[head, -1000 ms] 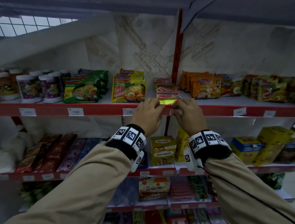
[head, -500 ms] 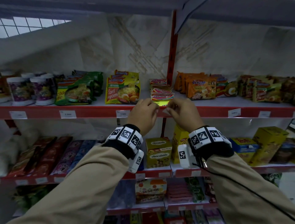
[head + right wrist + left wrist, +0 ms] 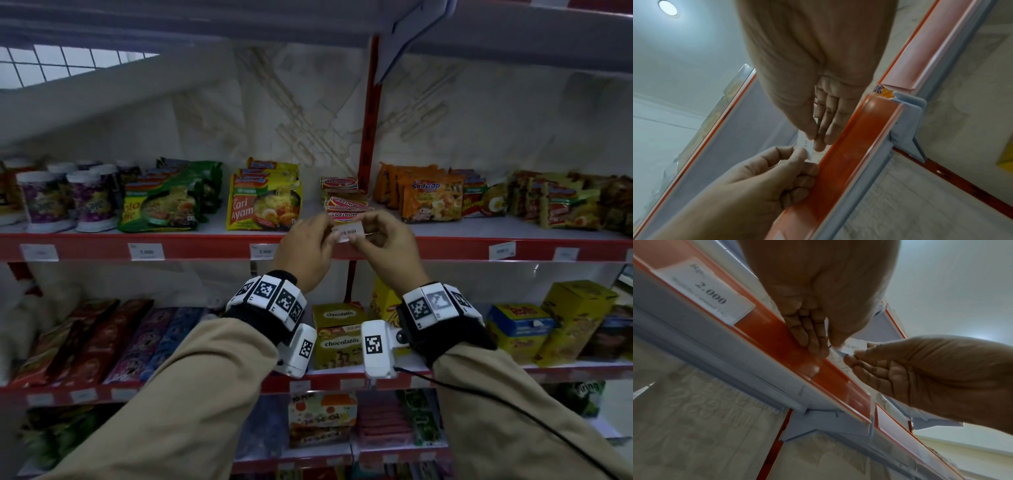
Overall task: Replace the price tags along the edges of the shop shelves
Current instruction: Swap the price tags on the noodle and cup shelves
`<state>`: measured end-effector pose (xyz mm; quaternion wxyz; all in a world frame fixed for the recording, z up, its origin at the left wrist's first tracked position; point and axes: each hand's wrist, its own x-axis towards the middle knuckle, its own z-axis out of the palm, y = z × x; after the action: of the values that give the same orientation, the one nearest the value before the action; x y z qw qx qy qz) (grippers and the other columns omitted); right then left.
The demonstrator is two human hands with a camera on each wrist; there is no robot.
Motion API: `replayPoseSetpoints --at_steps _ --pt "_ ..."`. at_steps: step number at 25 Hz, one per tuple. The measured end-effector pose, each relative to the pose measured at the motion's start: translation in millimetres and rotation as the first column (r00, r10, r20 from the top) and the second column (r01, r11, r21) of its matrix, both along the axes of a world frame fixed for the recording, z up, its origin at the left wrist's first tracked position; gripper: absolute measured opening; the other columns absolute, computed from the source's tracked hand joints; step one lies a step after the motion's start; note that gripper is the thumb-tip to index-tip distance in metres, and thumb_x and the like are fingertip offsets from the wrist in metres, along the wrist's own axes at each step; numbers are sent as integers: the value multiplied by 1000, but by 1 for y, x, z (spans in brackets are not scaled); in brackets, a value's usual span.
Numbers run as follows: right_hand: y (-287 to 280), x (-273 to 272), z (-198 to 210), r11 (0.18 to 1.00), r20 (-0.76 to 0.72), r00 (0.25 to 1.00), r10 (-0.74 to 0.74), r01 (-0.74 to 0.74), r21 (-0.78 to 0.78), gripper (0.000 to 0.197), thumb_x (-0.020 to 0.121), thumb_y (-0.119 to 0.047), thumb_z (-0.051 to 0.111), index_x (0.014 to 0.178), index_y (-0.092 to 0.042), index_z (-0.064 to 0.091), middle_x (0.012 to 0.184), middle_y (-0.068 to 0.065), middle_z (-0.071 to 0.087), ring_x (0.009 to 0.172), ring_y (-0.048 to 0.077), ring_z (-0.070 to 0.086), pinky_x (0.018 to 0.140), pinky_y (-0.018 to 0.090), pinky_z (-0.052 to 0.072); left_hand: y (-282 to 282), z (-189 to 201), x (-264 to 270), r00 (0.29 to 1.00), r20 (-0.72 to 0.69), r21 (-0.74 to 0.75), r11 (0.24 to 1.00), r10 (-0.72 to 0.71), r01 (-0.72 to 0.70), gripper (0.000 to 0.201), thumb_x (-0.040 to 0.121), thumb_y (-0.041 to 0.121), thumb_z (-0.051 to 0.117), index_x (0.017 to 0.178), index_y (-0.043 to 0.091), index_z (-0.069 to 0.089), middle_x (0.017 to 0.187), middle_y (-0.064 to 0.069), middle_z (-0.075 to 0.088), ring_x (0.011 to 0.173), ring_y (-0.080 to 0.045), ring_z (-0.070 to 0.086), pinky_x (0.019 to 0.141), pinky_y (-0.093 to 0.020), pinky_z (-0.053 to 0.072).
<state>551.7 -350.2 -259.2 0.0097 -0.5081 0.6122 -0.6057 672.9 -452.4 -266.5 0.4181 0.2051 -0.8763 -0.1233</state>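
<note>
Both hands, left hand point(image 3: 310, 245) and right hand point(image 3: 387, 245), pinch one price tag point(image 3: 348, 232) clear of the shelf rail point(image 3: 205, 245); tags at 9 and 3 o'clock remain fitted.

The top shelf point(image 3: 445, 228) carries noodle packets point(image 3: 263, 202) and cups point(image 3: 90, 202). Snack boxes point(image 3: 337, 334) stand on the shelf below.

Small grocery shop. Red-edged shelves point(image 3: 205, 245) running across frame in tiers, white price tags point(image 3: 146, 251) sitting along front strips. Instant noodle packets point(image 3: 263, 202) and cup noodles point(image 3: 92, 200) filling upper-middle tier; chocolate wafer boxes point(image 3: 337, 334) and snack packs showing lower centre. Red upright post point(image 3: 368, 113) rising at centre top. Printed price "2.000" showing upper left in left wrist view.
</note>
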Motion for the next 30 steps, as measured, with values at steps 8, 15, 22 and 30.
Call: replayPoseSetpoints --at_steps 8,15,22,30 --pt "10 -24 11 972 -258 937 -234 231 -43 10 88 -13 62 89 -21 67 81 -15 63 79 -10 56 63 2 35 3 -2 -2 996 81 -46 999 26 -23 20 93 32 54 105 16 56 94 1 58 94 -18 46 77 -30 39" --pt "15 -34 0 968 -345 928 -139 200 149 6 88 -18 65 91 -21 69 91 -4 67 97 26 54 89 44 44 3 -1 -5 979 191 -172 984 68 -35 33 93 28 54 124 16 54 106 -7 56 101 -25 46 83 -36 41" --pt "16 -36 -5 927 -540 820 -190 330 176 6 86 -27 66 92 -28 66 88 -8 59 97 21 43 83 37 36 3 -3 -7 941 276 -370 925 197 -85 24 91 10 53 111 18 61 102 -8 50 92 -26 43 66 -31 28" --pt "19 -36 -4 894 -653 748 -117 366 260 16 88 -15 60 102 -19 66 102 4 59 100 26 45 85 42 41 13 -2 -9 941 273 -265 956 198 -124 20 96 25 46 112 20 57 107 -5 50 99 -26 41 80 -39 39"
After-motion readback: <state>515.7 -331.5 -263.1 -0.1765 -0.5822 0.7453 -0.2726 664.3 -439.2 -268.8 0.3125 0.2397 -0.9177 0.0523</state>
